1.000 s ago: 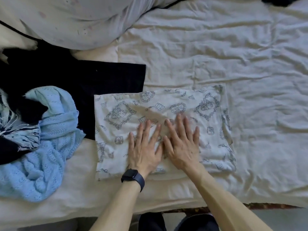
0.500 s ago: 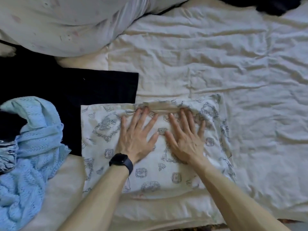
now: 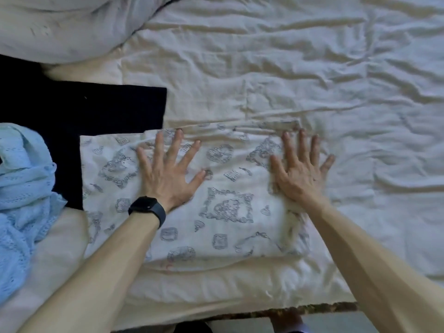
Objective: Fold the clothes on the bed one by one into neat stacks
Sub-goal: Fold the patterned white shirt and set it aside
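Both hands, left (image 3: 165, 174) and right (image 3: 300, 174), lie flat, fingers spread, on the printed cloth (image 3: 225, 207); it's soft and floppy, so I'd grab its corners.

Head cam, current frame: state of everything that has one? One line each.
Printed cloth, folded into a flat rectangle.
Left hand, open, fingers spread, pressing flat on the printed cloth.
Right hand, open, pressing flat on its right part.
Black garment, laid flat, one corner under the printed cloth.
Blue knit, crumpled, unfolded.
Bed sheet, wrinkled.
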Tool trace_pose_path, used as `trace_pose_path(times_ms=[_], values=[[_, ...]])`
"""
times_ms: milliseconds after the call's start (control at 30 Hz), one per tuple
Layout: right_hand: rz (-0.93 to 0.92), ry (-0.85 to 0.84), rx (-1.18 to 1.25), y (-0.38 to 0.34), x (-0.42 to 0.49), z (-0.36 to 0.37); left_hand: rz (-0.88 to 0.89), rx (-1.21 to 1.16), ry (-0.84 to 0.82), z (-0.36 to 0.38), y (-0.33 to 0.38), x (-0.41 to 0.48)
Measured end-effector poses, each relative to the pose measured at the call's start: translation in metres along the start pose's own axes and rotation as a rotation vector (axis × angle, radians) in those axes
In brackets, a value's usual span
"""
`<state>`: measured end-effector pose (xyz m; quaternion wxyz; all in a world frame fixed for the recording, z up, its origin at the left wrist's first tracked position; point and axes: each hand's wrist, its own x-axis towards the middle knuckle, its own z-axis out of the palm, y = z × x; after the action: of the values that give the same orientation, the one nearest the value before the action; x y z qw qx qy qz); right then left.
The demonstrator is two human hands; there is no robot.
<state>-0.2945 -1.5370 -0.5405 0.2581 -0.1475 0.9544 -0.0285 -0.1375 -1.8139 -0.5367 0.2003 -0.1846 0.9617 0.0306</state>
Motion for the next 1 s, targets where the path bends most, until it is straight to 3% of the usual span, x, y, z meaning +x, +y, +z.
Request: trace_pose_path(times_ms=[100,167,300,400,533,667,733,800,867,1000], values=[[0.055,0.026,0.060,0.038,-0.017,-0.003,-0.013,-0.075,0.065,-0.009,0.033,-0.015],[0.063,0.021,0.060,0.067,-0.041,-0.001,0.068,-0.126,0.059,-0.013,0.078,-0.040],[0.034,-0.112,0.018,0.126,-0.106,0.014,0.385,-0.046,-0.227,-0.006,0.193,-0.099],[-0.046,-0.165,-0.020,0.155,-0.152,0.023,0.384,0.089,-0.318,0.006,0.243,-0.110],[-0.084,-0.202,0.012,0.178,-0.182,0.028,0.340,0.115,-0.245,0.001,0.248,-0.110],[-0.095,-0.250,0.036,0.179,-0.174,0.017,0.393,-0.101,0.065,-0.017,0.242,-0.120],[-0.059,-0.258,0.074,0.171,-0.165,0.004,0.291,-0.310,0.184,-0.032,0.240,-0.123],[-0.041,-0.201,0.165,0.161,-0.156,-0.013,-0.012,-0.522,0.173,-0.057,0.240,-0.125],[-0.043,-0.150,0.350,0.147,-0.146,-0.031,-0.269,-0.714,0.158,-0.071,0.235,-0.129],[0.081,-0.258,0.866,0.099,-0.106,-0.068,-0.482,-0.885,0.246,-0.085,0.227,-0.144]])
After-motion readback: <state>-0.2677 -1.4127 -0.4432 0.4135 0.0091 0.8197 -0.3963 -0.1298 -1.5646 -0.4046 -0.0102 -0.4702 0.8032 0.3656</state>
